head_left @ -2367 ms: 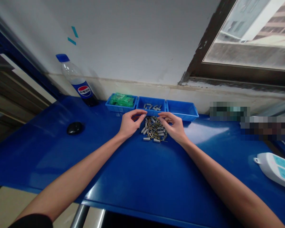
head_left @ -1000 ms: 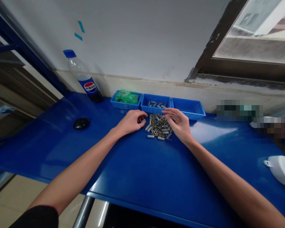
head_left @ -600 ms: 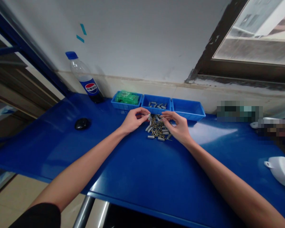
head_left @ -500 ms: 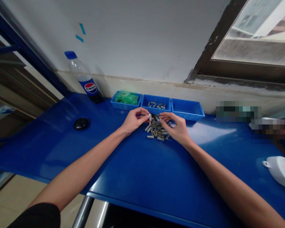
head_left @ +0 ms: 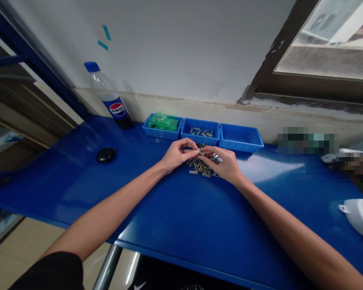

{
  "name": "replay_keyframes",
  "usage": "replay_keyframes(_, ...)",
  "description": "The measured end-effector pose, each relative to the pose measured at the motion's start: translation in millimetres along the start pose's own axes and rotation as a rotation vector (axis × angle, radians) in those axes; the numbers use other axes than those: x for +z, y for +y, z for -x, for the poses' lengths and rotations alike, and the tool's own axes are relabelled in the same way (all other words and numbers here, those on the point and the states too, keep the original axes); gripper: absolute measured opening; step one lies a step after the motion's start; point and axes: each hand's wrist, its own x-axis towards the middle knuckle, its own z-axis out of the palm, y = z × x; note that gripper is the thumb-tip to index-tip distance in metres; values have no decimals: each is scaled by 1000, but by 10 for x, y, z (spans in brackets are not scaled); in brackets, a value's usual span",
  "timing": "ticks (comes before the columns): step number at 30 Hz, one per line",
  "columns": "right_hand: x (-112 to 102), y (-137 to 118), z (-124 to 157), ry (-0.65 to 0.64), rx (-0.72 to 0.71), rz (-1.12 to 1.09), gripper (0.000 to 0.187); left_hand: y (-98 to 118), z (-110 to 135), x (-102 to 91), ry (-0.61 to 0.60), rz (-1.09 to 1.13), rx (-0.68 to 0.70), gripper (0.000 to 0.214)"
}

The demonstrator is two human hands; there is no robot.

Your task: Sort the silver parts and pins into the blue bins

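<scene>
My left hand (head_left: 181,154) is closed, thumb and fingertips pinched at one end of a small grey metal cylinder (head_left: 201,153). From the other side, the thumb and fingers of my right hand (head_left: 224,162) close around the same piece; anything smaller between those fingertips is hidden. Both hands meet just above a pile of thin brass-coloured screws (head_left: 202,166). Mixed among the screws lie more grey cylinders, one at the near edge of the heap (head_left: 193,172). My right hand covers the right part of the pile.
Behind the pile stand three blue bins: one with green packets (head_left: 163,122), one with several metal cylinders (head_left: 202,132), and one at the right (head_left: 241,137). A cola bottle (head_left: 116,105) and black mouse (head_left: 105,155) are left, a white device (head_left: 361,217) right, all on the blue table (head_left: 181,217).
My hands have come together: the left moved right with the metal cylinder, and the right fingertips closed in to meet it. The view shifted slightly.
</scene>
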Motion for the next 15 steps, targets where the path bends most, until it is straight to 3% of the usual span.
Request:
replay_keyframes(8,-12,49,-10,73,108,-126,19,19,8,-25,3,-151,59,27)
replay_keyframes(15,-28,142,-14,119,232,-281,22,78,0,-173,-15,-621,251,13)
